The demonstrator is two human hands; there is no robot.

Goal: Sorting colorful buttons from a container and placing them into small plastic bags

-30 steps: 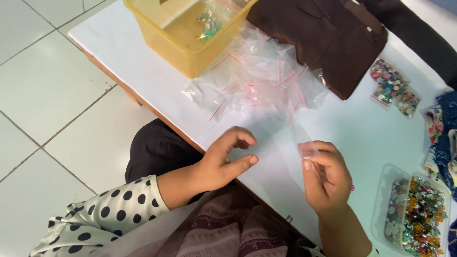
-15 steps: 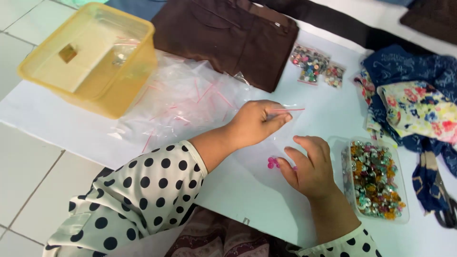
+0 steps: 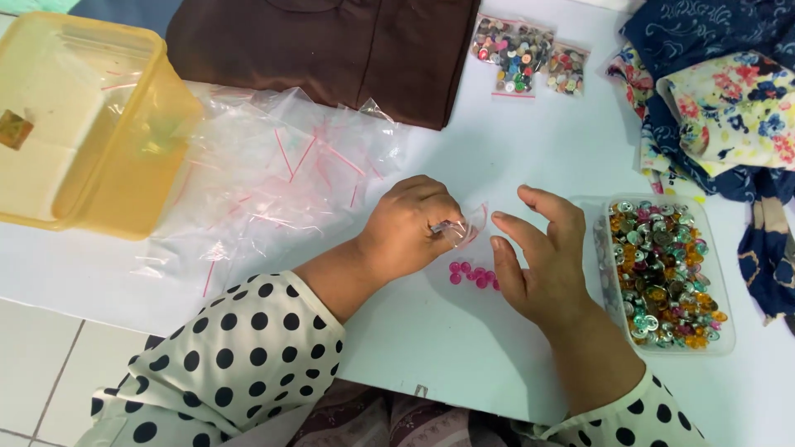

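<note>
The left hand pinches a small clear bag in its fingers, while the right hand, fingers loosely spread, rests beside pink buttons on the white surface.

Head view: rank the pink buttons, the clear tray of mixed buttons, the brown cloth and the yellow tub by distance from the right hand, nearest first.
From the right hand:
1. Pink buttons, on the table just left of its palm.
2. Clear tray of mixed buttons, just to its right.
3. Brown cloth, at the table's far side, up-left.
4. Yellow tub, at the far left edge.
</note>
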